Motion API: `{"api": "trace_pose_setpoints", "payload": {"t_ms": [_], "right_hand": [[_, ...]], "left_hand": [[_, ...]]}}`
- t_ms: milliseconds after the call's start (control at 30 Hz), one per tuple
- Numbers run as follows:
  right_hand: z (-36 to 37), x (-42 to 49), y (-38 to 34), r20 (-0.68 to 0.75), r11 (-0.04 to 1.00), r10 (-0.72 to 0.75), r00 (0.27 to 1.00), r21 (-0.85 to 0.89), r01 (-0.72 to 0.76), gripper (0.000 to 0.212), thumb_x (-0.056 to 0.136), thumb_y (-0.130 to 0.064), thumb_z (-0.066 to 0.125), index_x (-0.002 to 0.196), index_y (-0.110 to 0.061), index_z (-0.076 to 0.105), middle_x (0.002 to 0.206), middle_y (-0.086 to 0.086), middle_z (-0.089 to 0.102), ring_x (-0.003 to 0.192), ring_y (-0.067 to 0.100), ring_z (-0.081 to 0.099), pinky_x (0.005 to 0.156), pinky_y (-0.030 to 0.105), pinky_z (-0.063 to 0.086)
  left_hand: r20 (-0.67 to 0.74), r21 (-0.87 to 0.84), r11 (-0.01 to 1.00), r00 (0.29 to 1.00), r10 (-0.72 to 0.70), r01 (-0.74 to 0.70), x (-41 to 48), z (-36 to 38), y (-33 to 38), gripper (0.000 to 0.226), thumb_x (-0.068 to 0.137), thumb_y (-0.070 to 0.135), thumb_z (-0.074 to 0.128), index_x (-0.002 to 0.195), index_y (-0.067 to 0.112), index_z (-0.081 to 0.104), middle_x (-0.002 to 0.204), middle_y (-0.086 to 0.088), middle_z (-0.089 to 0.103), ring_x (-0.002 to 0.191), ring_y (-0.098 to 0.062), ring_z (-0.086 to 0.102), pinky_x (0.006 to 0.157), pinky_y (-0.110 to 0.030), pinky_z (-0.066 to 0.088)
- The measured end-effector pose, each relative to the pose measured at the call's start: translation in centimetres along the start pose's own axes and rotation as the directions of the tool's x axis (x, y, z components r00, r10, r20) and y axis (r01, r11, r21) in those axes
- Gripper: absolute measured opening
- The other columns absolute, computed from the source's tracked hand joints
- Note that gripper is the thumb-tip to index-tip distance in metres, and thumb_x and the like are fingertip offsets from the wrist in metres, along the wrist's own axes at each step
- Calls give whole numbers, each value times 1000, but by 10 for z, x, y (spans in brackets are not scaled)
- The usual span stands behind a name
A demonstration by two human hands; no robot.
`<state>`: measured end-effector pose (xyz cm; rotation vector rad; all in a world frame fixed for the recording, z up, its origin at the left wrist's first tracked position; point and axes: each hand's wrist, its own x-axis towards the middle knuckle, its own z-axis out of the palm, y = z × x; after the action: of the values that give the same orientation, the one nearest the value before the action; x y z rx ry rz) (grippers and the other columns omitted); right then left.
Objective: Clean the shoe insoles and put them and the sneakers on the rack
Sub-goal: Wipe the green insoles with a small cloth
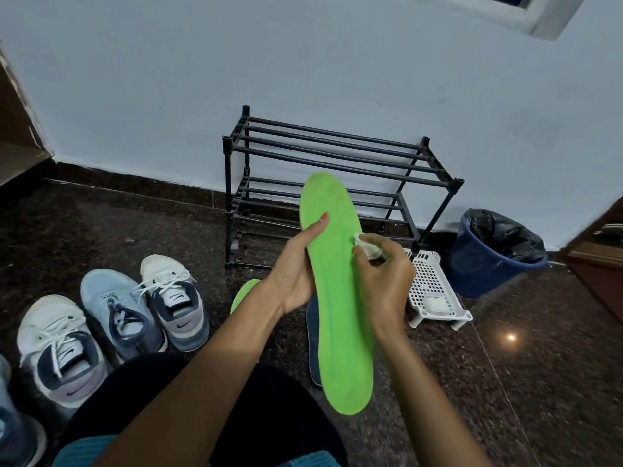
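Two hands work one green insole (340, 332): the left hand (296, 274) grips its edge, thumb on the face, apparently to steady it, while the right hand (384, 281) pinches a white wipe (369, 246) against its far half. Heel near, toe away, it runs lengthwise from the person. Beyond, a second green insole (244, 293), a dark insole (313, 338) and sneakers (135, 308) lie on the floor (539, 365), short of the black rack (337, 163) by the wall (168, 96).

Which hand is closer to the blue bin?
Right. The right hand, holding a wipe, is between the insole and the bin; the left hand grips the insole's other edge, farther away.
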<state>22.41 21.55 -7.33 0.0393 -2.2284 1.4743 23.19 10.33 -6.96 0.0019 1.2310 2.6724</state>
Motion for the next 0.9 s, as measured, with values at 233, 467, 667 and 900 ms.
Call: {"api": "trace_pose_setpoints", "payload": {"t_ms": [233,467,667,900], "right_hand": [[3,-1,2,7,973,-175,984,-153,174,18,83,-2,60,98,-11,68,94,1,56,90,15,50,78,24,45],[3,-19,1,202,841,-369,907,-344,418,27,88,-11,56,114,-5,62,102,8,57,97,18,43,81,31,43],[-3,-28,0,220,886,-355,909,-231,402,34,86,-1,55,120,-2,57,108,11,56,105,21,49,93,17,32],[-8,-13,-8,163,917,-315,935,-202,344,23,79,8,61,100,2,67,92,9,60,82,12,51,75,17,43]], "left_hand": [[-80,-1,998,995,-55,55,1,-1,-7,47,97,44,32,96,13,67,83,-5,74,70,-17,70,70,-33,51],[-115,-30,999,993,-27,24,-1,-1,-4,68,94,61,19,103,13,66,93,-8,73,81,-20,71,71,-32,55],[-62,-74,997,998,-26,21,-3,0,-3,80,90,67,14,110,7,63,109,-17,69,96,-26,68,82,-35,56],[-74,-9,1000,997,0,0,-2,1,-4,71,93,62,14,99,13,65,87,-6,74,76,-19,71,66,-31,58]]}}
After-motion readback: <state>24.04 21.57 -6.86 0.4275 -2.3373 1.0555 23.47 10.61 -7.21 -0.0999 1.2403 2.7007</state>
